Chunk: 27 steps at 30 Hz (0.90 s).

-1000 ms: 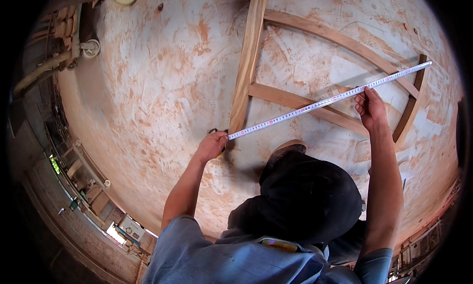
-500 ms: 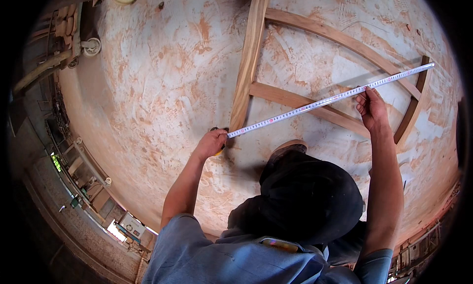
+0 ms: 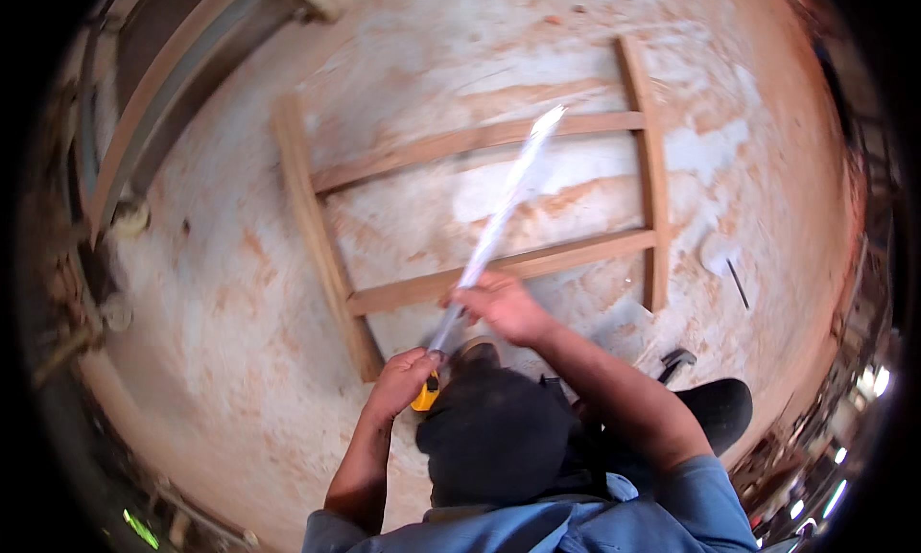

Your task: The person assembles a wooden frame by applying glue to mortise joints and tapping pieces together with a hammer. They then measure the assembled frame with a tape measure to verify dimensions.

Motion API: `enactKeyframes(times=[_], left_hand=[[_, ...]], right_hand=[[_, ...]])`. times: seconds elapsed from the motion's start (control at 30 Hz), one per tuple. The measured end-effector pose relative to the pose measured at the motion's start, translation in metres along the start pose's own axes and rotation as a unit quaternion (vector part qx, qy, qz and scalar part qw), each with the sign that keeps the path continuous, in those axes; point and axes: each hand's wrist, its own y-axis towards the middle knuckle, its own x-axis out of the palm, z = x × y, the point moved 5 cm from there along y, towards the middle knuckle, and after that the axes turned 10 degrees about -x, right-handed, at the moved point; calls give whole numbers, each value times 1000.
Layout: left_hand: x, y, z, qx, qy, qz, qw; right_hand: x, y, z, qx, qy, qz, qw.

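Hands (image 3: 403,380) (image 3: 499,305) grasp tape measure (image 3: 499,222) over wooden frame (image 3: 480,217); dark hat (image 3: 494,438) hides floor (image 3: 221,294) below.

Wooden frame (image 3: 480,217) on dusty floor (image 3: 211,294)

Tape blade (image 3: 504,208) motion-blurred; yellow case (image 3: 425,396) mostly hidden.

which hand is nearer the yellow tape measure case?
Left. The left hand grips the yellow tape measure case; the right hand sits farther up, holding the tape blade above the case.
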Motion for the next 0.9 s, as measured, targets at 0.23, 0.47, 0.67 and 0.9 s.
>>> enactKeyframes(times=[0.23, 0.47, 0.67, 0.9], left_hand=[[36, 39, 65, 18, -106, 60, 992], [103, 57, 120, 4, -155, -119, 981], [110, 69, 161, 244, 522, 179, 797], [124, 110, 136, 262, 622, 190, 713]], right_hand=[[-22, -27, 6, -52, -201, 24, 978], [-80, -46, 21, -20, 56, 67, 996], [-154, -110, 26, 40, 220, 96, 970], [-273, -254, 43, 158, -105, 55, 980]])
